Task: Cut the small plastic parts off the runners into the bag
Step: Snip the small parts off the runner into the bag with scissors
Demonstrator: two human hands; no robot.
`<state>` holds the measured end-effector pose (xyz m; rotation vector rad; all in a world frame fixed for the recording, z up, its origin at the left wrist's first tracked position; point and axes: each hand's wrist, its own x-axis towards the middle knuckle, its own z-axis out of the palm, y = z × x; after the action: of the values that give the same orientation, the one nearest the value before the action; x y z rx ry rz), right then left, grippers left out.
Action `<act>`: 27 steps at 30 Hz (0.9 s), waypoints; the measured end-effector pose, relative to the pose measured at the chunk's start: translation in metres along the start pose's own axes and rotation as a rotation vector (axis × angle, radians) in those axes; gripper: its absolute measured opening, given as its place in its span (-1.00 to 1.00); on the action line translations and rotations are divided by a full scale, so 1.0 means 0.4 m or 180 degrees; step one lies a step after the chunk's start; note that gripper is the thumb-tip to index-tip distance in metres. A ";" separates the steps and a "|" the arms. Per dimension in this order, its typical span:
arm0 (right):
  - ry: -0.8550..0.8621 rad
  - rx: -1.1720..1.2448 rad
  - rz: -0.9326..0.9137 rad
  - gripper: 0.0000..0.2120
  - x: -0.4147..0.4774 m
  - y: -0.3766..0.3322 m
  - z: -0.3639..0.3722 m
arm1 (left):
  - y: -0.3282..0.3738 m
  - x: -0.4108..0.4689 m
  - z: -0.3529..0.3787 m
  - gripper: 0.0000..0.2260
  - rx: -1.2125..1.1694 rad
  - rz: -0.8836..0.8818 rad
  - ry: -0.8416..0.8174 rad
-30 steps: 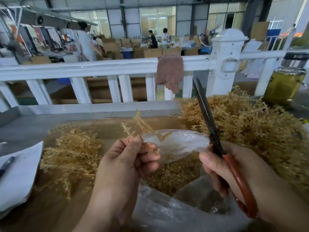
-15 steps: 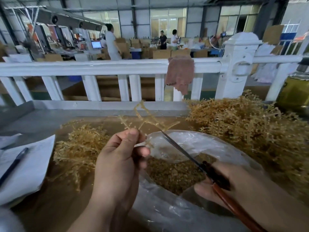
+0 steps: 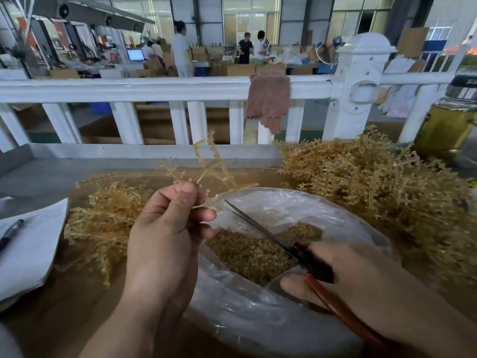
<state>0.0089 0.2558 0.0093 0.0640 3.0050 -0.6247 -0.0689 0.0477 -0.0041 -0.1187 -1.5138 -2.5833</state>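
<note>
A: Two hands at work. What does each hold?
B: The left hand (image 3: 165, 236) pinches one amber runner (image 3: 206, 166) between thumb and fingers, its branches standing toward twelve o'clock. The right hand (image 3: 361, 285) grips red-handled scissors (image 3: 260, 228), fingers curled round the handle.
A: Where do the blades point?
B: Toward ten o'clock, nearly together. The tip is just beside the runner's lowest sprig, over the mouth of the clear plastic bag (image 3: 258, 313).
A: And the cut pieces?
B: A heap of small plastic parts (image 3: 253, 254) lies inside the bag. On the table (image 3: 51, 313), a large pile of runners (image 3: 374, 192) sits at two o'clock of the bag, and a thinner tangle of runners (image 3: 103, 218) at nine o'clock.
A: Anything else?
B: Paper (image 3: 28, 251) and a pen (image 3: 10, 233) lie farther out at nine o'clock. A cloth (image 3: 268, 99) hangs over the white railing (image 3: 154, 87) at twelve.
</note>
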 end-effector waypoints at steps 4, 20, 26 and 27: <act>0.0000 0.0043 -0.0044 -0.32 -0.001 0.007 0.011 | -0.013 -0.004 -0.003 -0.77 0.0056 -0.0003 -0.0126; 0.0255 0.0052 -0.0173 -0.30 -0.003 0.014 0.021 | -0.023 -0.016 0.005 -0.85 0.0150 0.0009 -0.0393; 0.0324 -0.0020 -0.0141 -0.28 -0.002 0.013 0.023 | -0.020 -0.024 0.012 -0.85 0.0097 -0.0017 -0.0441; 0.0306 0.0010 -0.0138 -0.29 -0.004 0.011 0.022 | -0.020 -0.025 0.012 -0.85 0.0090 -0.0018 -0.0440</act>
<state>0.0113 0.2563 -0.0004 0.0300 3.1060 -0.6484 -0.0606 0.0567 -0.0102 -0.2958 -1.5970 -2.6056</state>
